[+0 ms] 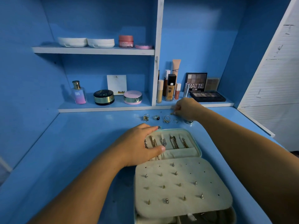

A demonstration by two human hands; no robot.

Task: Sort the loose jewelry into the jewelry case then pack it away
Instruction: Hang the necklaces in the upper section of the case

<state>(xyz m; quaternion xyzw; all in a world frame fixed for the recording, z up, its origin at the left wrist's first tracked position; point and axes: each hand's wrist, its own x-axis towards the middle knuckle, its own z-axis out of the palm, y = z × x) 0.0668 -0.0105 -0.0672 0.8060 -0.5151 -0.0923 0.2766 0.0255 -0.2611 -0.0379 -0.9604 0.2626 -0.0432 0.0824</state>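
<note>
Gold and tiny, the small piece [172, 113] our right hand [186, 109] pinches on the desk [80, 143] just beyond the loose rings [156, 118] probably needs a firm fingertip hold and a low carry, while our left hand [137, 146], spread flat, steadies the open jewelry case [210, 172].

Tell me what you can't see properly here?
Head view:
The gold piece pinched by right hand: too small to identify.
The silver ring: partly under that hand.
The leftmost chains: covered by left hand.
The jewelry case, lower tray: hidden by earring panel, cut off at bottom edge.
</note>
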